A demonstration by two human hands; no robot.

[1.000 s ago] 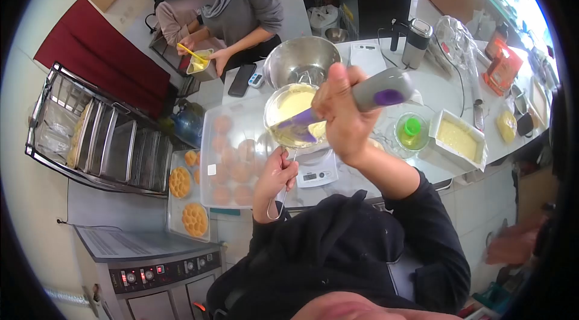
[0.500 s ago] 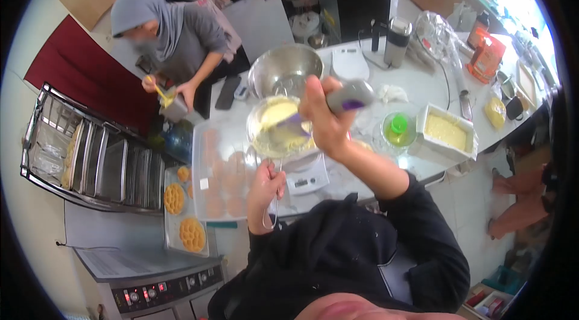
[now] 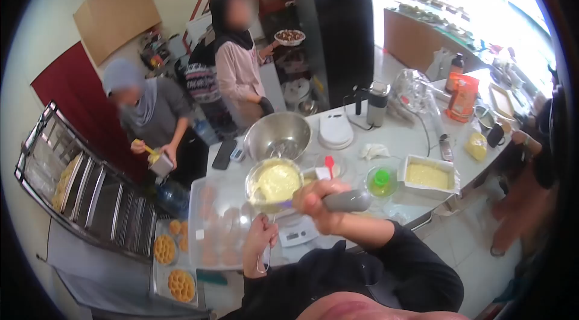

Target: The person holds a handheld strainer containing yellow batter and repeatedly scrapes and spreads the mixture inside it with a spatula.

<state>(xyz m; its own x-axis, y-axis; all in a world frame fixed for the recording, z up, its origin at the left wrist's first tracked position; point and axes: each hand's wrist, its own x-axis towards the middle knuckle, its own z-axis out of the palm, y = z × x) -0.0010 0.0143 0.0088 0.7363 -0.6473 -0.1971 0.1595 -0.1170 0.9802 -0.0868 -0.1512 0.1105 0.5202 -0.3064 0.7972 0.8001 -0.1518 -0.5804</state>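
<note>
Worktop [image 3: 387, 138]; spatula [image 3: 350, 201] now @ batter bowl [image 3: 249, 183] rim

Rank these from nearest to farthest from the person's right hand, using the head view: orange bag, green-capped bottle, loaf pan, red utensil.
Distances from the right hand:
1. Red utensil, just beyond the hand.
2. Green-capped bottle, to its right.
3. Loaf pan, further right.
4. Orange bag, far right, toward the back.
</note>
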